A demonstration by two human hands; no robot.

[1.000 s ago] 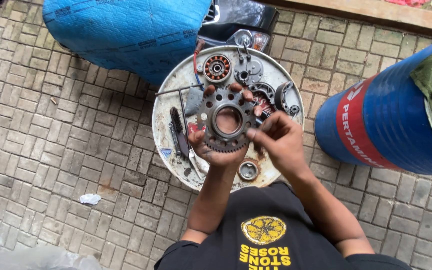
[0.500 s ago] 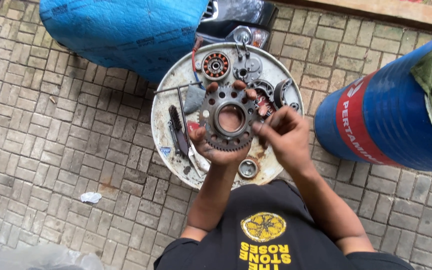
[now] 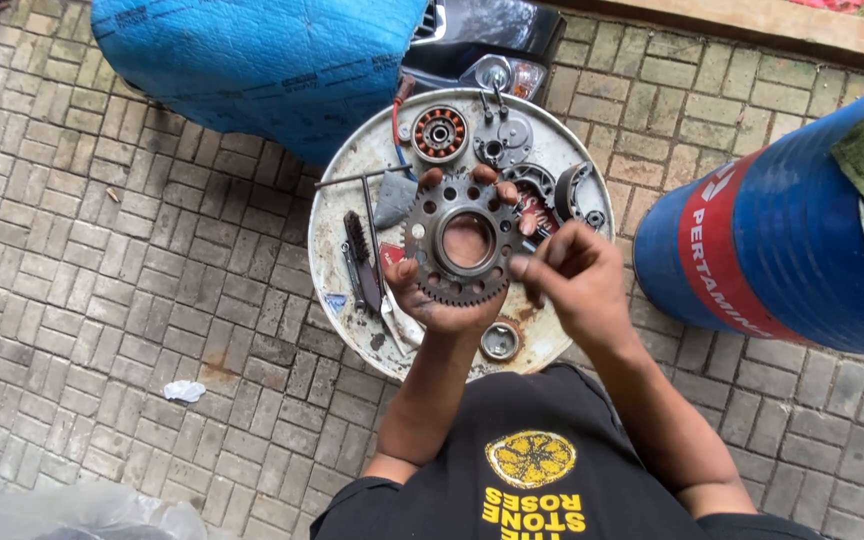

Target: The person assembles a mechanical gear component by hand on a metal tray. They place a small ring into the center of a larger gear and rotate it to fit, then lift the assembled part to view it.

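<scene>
While a brick-paved floor (image 3: 132, 300) fills most of the view, a blue tarpaulin-covered bulk (image 3: 252, 60) lies at the top and a blue drum with a red band (image 3: 762, 250) stands at right. Between them sits a round white drum lid (image 3: 337, 230) serving as a tabletop, carrying a copper-wound stator (image 3: 439, 133), a wire brush (image 3: 358, 262) and a small ring-shaped part (image 3: 500, 341). Above it the left hand (image 3: 447, 300) grips a toothed sprocket gear (image 3: 464, 242) from beneath, fingers curled over its far rim. The right hand (image 3: 577, 280), fingers loosely bunched, hovers just beside the gear's right edge, grasping nothing visible.
</scene>
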